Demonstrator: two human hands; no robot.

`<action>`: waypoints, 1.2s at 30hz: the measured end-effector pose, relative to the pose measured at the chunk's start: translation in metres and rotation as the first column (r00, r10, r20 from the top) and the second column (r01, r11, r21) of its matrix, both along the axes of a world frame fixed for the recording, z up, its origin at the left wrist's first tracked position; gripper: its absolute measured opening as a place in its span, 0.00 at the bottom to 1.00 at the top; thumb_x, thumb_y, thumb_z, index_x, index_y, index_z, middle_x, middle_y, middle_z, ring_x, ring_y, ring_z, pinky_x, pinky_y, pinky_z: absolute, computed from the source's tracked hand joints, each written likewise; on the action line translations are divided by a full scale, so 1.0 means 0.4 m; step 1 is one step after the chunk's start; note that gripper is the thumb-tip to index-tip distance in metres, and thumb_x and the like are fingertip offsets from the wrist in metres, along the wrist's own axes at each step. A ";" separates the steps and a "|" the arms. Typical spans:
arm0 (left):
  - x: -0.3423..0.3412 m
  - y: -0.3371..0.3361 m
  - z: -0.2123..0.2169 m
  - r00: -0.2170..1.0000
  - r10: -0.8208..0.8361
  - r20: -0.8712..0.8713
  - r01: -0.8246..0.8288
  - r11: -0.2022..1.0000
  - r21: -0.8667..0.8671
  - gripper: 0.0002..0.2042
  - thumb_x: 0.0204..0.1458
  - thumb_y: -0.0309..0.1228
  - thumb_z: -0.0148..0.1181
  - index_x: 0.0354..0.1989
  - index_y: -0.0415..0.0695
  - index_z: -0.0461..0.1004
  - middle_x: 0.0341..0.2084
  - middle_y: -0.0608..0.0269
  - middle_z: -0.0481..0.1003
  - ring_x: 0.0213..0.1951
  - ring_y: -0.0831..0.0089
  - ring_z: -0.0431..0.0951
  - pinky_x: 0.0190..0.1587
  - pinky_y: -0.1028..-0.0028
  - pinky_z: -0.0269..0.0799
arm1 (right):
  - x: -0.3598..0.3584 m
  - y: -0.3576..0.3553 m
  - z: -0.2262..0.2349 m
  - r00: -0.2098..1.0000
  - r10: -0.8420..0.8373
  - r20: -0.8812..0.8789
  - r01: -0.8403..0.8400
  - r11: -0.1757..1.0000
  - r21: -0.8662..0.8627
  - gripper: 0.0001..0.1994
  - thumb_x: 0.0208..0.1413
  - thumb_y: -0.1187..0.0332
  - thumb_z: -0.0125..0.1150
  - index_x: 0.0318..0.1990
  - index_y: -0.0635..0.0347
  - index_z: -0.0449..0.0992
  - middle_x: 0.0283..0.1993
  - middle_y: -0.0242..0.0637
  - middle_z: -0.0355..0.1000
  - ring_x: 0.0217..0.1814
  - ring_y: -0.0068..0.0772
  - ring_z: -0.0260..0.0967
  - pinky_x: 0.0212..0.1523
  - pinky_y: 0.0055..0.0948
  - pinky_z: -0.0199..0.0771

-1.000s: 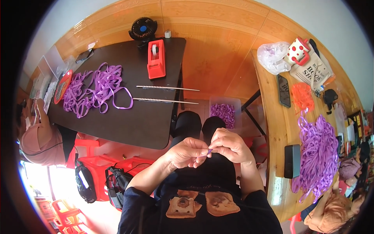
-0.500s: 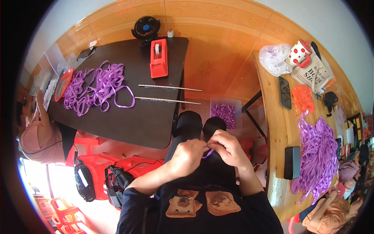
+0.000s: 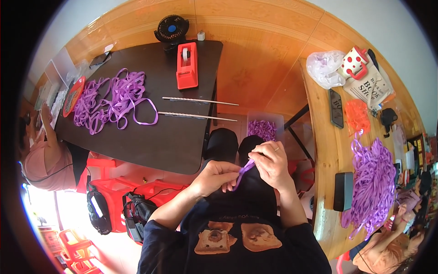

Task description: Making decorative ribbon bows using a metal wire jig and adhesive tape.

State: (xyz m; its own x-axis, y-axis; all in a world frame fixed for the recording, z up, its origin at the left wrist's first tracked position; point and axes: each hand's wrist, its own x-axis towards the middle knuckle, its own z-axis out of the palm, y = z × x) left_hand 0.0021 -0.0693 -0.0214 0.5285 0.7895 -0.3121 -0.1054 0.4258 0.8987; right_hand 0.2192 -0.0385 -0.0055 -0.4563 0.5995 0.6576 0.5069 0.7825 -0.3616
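A short length of purple ribbon (image 3: pixel 247 167) stretches between my two hands above my lap. My left hand (image 3: pixel 216 177) pinches its lower part between thumb and fingers, and a loose bit hangs below. Higher and to the right, my right hand (image 3: pixel 270 163) grips the upper end with fingers closed. Just beyond my knees, a clear plastic bin (image 3: pixel 279 132) holds many small purple ribbon pieces (image 3: pixel 261 130). On the dark table to the left lies a tangle of purple ribbon (image 3: pixel 125 98), with two thin metal sticks (image 3: pixel 200 100) reaching past that table's edge.
The dark table (image 3: pixel 150 146) also carries a red tape dispenser (image 3: pixel 187 66) and a black fan (image 3: pixel 171 29). On the wooden table (image 3: pixel 325 160) at right are a purple ribbon heap (image 3: pixel 372 182), a phone (image 3: pixel 336 108) and a dotted mug (image 3: pixel 354 62). Other people sit at both sides.
My hands were close together over the ribbon. Now my right hand is raised up and right, my left has turned slightly, and the ribbon shows taut between them.
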 end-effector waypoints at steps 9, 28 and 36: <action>0.063 0.094 -0.139 0.936 0.313 0.160 -0.331 0.939 0.097 0.06 0.56 0.26 0.56 0.37 0.36 0.76 0.25 0.62 0.76 0.26 0.78 0.76 0.29 0.81 0.71 | -0.020 0.132 -0.052 0.983 -0.183 0.019 0.181 0.979 0.090 0.09 0.41 0.76 0.63 0.33 0.57 0.78 0.34 0.31 0.71 0.36 0.34 0.67 0.35 0.33 0.59; 0.110 0.278 -0.188 0.660 0.694 0.287 -0.751 0.596 0.285 0.08 0.58 0.27 0.54 0.44 0.38 0.73 0.29 0.62 0.76 0.29 0.77 0.75 0.31 0.80 0.70 | -0.172 0.484 -0.082 0.964 0.010 -0.266 -0.004 1.000 0.022 0.08 0.47 0.80 0.61 0.36 0.60 0.79 0.33 0.35 0.74 0.36 0.35 0.70 0.38 0.30 0.68; 0.132 0.279 -0.187 0.527 0.772 0.356 -0.849 0.495 0.183 0.07 0.58 0.28 0.54 0.42 0.39 0.73 0.29 0.63 0.76 0.30 0.79 0.75 0.31 0.80 0.70 | -0.215 0.483 -0.199 0.964 0.007 -0.265 -0.038 0.993 -0.111 0.08 0.42 0.76 0.61 0.32 0.57 0.79 0.30 0.33 0.72 0.33 0.39 0.68 0.32 0.34 0.64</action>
